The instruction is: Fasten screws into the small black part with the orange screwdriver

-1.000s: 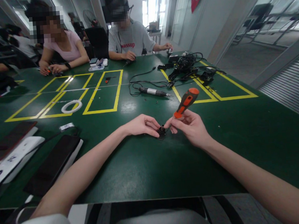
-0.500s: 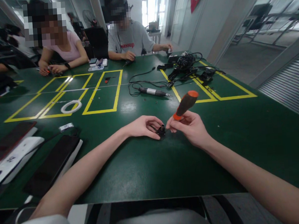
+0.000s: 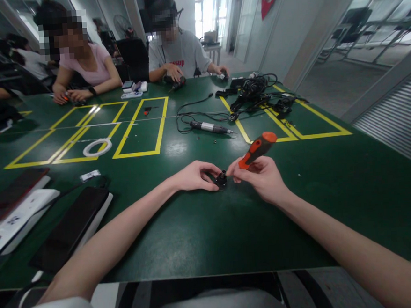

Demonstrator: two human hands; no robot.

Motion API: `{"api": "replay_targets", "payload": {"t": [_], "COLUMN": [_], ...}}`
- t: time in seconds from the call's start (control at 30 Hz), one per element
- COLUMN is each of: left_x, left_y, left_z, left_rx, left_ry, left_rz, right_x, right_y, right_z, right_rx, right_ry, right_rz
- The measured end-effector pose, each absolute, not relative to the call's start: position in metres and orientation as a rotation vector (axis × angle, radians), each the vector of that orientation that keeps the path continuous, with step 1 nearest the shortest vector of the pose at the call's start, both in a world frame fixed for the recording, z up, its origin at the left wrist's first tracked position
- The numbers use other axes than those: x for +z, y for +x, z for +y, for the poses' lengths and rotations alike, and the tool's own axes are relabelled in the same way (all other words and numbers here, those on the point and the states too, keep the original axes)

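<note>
The L hand (image 3: 198, 175) is at the centre of the frame, and its thumb and fingers are curved around a small black part (image 3: 221, 182), grasping it from the L side. This part stands on the green table (image 3: 169, 243), just below the frame centre, w/ a short post pointing up. The R hand (image 3: 263, 175), a bit right of centre, has thumb and fingers pinched around the lower end of an orange & grey screwdriver (image 3: 257, 150). Its blade is hidden, so I cannot tell if the tip is touching the part.

What changes vs. approx. half a sec ago: the screwdriver handle leans lower, its end more toward the right of the frame. The part is nearly in the same place, so, in my judgement, the L hand is steadying it while the R hand adjusts the tool's angle. Also, in the upper middle, a co-worker's hand (image 3: 223, 73) is now more to the left; this prob. does not affect the work here.

A pen-shaped tool w/ cable (image 3: 210, 127) lies above the hands, apart from them, and a white ring (image 3: 97, 147) is at mid-left.
</note>
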State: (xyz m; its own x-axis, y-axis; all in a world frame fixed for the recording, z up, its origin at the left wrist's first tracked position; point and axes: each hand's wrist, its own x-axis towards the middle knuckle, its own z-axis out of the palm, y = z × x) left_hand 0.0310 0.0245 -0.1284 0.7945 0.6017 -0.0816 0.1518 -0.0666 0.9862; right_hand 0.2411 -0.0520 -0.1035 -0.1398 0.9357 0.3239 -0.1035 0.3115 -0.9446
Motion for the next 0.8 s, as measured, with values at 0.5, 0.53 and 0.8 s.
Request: {"api": "replay_targets", "payload": {"t": [0.5,0.53,0.8], "left_x": [-0.135,-0.136,-0.138], "left_y": [0.034,0.033,0.035], "left_z": [0.011,0.011,0.004], "left_rx": [0.641,0.664,0.6], "left_ry": [2.148,2.252,2.816], "left_rz": [0.62,0.617,0.656], "right_x": [-0.109,-0.109,-0.109], "right_y": [0.239,0.24,0.239], "right_z": [-0.054,-0.055,-0.057], "right_rx": [1.209,1.183,1.206], "right_ry": [-0.73,-0.762,-0.778], "right_rz": [-1.37,-1.388,-1.375]}}
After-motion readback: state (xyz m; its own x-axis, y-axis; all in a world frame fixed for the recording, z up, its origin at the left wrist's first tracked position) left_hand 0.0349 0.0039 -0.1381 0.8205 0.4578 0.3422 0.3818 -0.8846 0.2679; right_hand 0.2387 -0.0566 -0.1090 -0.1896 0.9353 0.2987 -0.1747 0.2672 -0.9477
